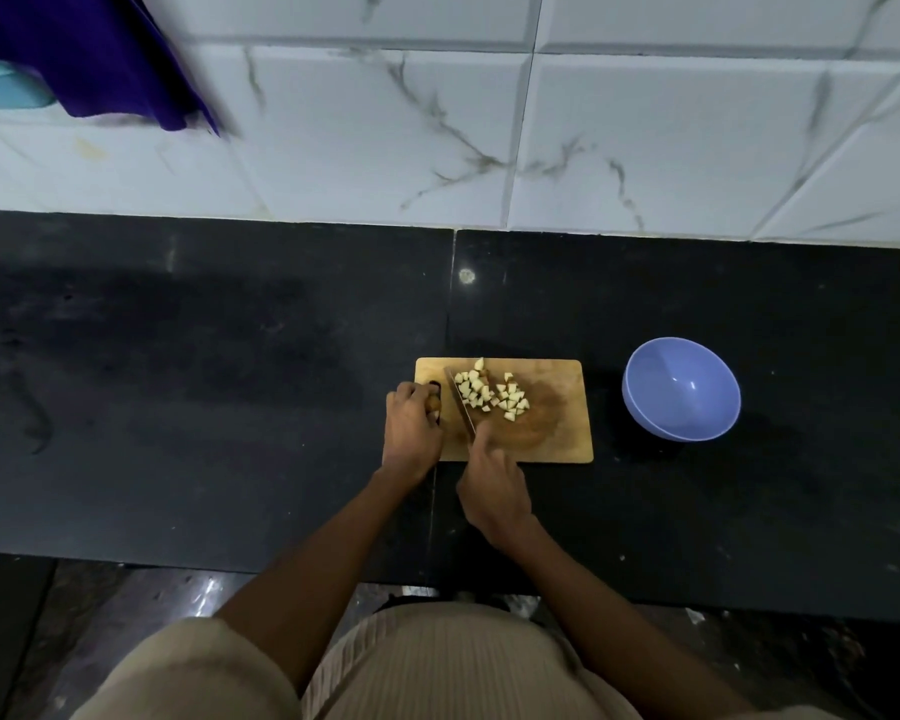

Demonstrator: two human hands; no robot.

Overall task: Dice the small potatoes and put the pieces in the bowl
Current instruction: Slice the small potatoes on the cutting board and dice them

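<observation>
A wooden cutting board lies on the black counter. A pile of pale diced potato pieces sits on its far middle. My left hand rests at the board's left edge, its fingers curled round a small brown potato. My right hand grips a knife at the board's near edge. The blade points away from me and lies just left of the pile. An empty blue bowl stands to the right of the board.
The black counter stretches wide to the left and right, with its front edge near my body. A white marble-tiled wall rises behind. A purple cloth and a teal object are at the far left.
</observation>
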